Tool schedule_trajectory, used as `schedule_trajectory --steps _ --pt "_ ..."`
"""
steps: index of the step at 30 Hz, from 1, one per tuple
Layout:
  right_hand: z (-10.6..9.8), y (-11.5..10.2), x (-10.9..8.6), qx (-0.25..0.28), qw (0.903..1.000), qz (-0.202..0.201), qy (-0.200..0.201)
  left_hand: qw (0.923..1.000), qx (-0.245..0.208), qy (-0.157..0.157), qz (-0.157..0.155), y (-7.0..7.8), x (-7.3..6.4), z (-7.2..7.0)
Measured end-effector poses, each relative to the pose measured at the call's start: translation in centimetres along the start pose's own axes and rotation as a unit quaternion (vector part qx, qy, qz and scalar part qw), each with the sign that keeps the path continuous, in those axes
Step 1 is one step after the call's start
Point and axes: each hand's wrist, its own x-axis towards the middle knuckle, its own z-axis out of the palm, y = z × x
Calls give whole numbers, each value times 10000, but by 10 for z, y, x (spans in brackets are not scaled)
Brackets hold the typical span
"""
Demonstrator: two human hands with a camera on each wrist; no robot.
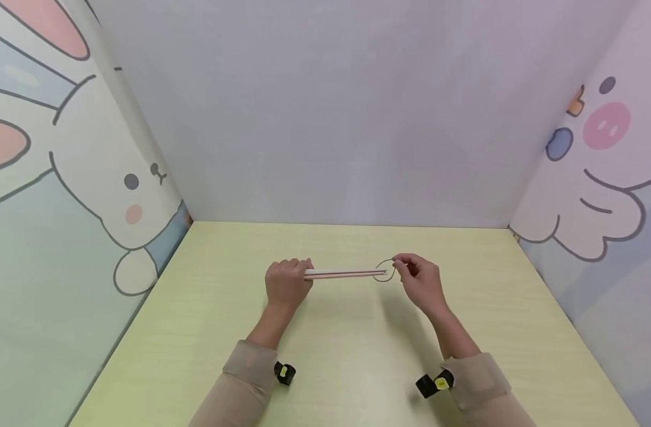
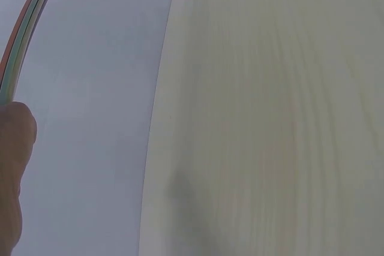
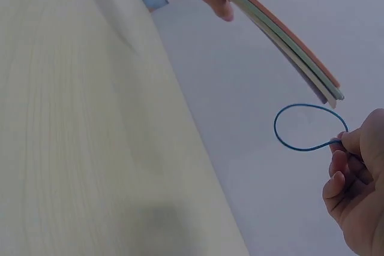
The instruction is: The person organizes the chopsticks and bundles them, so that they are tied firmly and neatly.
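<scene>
My left hand (image 1: 288,284) grips a bundle of chopsticks (image 1: 346,274) at one end, in a fist. They extend sideways toward the right hand, held above the table. In the right wrist view the sticks are coloured orange, green, cream and purplish, their free tips slightly fanned. My right hand (image 1: 422,284) pinches a thin blue rubber band (image 3: 300,150) between thumb and fingertips. The band hangs as an open, roundish loop right by the tips, and overlaps them in the head view. Only the far end of the loop's curve shows in the left wrist view.
A pale wood-grain table (image 1: 330,367) lies beneath both hands. Behind it rises a plain light wall (image 1: 325,118). Side panels carry a cartoon rabbit (image 1: 106,160) on the left and a cartoon pig (image 1: 613,166) on the right.
</scene>
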Motion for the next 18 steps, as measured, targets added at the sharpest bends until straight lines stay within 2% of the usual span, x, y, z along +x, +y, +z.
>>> schedule_trajectory --steps 6,13,18 --pt "-1 -14 -3 352 9988 -256 -206 9999 94 -84 -72 -1 2 0" --pt "-7 -51 -14 713 9921 -790 -668 9997 188 -11 -166 -4 4 3" --pt "-6 -55 -18 661 9866 -1032 -1073 9993 200 -57 -305 -3 5 3"
